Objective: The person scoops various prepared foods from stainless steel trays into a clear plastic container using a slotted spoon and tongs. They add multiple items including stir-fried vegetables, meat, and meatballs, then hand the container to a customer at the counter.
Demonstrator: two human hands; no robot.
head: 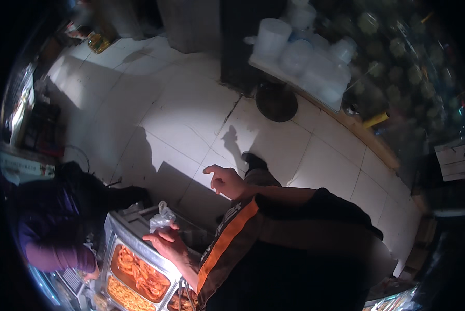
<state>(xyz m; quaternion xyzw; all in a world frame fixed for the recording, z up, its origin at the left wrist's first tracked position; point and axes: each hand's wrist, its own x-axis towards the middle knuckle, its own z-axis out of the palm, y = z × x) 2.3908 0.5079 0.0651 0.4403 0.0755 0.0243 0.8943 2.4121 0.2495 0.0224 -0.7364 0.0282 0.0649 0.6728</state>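
My left hand (pixel 166 241) is over the edge of a steel food counter (pixel 127 225), fingers spread, close to a crumpled clear plastic bag (pixel 162 218); whether it touches the bag is unclear. Below it, a metal tray of food in red sauce (pixel 139 272) sits beside a tray of pale yellowish pieces (pixel 127 295). A third tray of dark brown food (pixel 180 300) has metal tongs (pixel 186 293) over it. My right hand (pixel 224 182) hangs above the tiled floor, empty, with its fingers apart and partly bent.
Another person in a purple sleeve (pixel 61 254) stands at the left, a hand by the counter. White plastic containers (pixel 294 58) stand on a tray at the upper right, above a round black object (pixel 276 102) on the floor. A yellow-capped bottle (pixel 98 42) is at the upper left.
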